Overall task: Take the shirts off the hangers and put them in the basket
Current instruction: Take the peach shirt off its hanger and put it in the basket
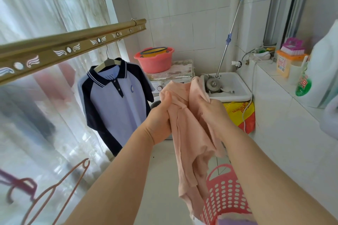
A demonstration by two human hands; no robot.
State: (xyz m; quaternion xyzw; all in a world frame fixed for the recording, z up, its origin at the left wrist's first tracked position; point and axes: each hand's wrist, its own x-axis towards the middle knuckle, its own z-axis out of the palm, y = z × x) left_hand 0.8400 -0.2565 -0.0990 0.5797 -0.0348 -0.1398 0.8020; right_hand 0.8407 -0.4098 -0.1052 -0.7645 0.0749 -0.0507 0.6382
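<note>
Hands grip pink shirt above basket rim.

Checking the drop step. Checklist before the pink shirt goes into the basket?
1. Left hand grips pink shirt: ok.
2. Right hand grips it too: ok.
3. Pink shirt clear of the rail: ok.
4. Basket below and beside the shirt's lower end: ok.
5. Room left in basket: cannot tell.
6. Polo shirt off its hanger: not ok, it hangs from the rail.
</note>
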